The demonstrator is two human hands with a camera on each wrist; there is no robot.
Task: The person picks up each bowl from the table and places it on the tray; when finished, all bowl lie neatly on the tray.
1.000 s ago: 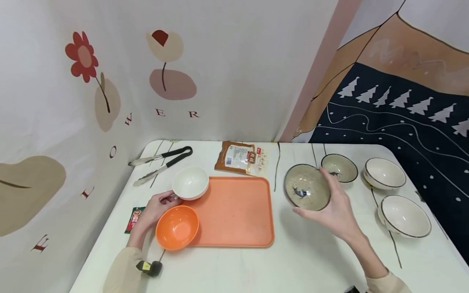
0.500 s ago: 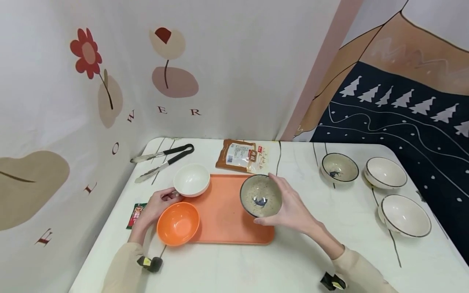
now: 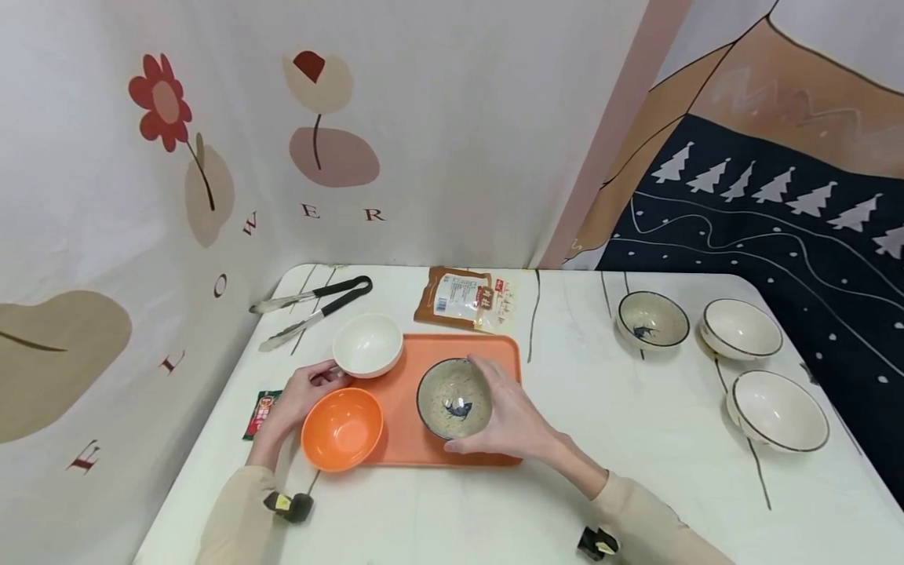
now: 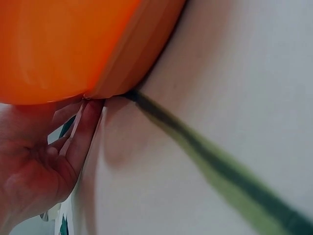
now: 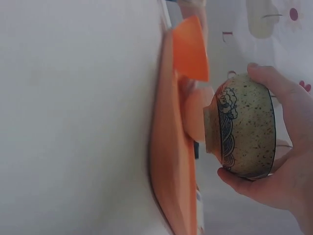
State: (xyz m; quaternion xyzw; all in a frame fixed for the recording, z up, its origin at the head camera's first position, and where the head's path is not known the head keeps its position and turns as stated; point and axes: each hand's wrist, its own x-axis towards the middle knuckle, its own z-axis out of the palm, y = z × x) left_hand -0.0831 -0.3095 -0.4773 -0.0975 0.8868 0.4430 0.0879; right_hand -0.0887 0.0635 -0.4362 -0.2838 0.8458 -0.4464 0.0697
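Note:
Over the orange tray [image 3: 434, 353] my right hand [image 3: 512, 416] holds a speckled grey-beige bowl [image 3: 454, 399] by its side, thumb and fingers spread around it. In the right wrist view the bowl [image 5: 249, 125] has a dark wave pattern, and a gap separates its foot from the tray [image 5: 171, 147]. At the tray's left edge, my left hand [image 3: 307, 392] has its fingers curled at the rim, between a white bowl [image 3: 368, 345] and an orange bowl [image 3: 342, 430]. Both bowls sit over the tray's left side. The left fingertips are partly hidden.
Black-handled tongs [image 3: 318, 310] lie at the back left, and a brown food packet [image 3: 462, 300] lies behind the tray. Left of the left hand is a small green-red sachet [image 3: 260, 416]. On the right stand a beige bowl [image 3: 653, 320] and two cream bowls [image 3: 741, 329], dark-rimmed.
My right hand has carried the speckled bowl leftward, from the table's right side to above the tray. The left hand stays at the tray's left edge.

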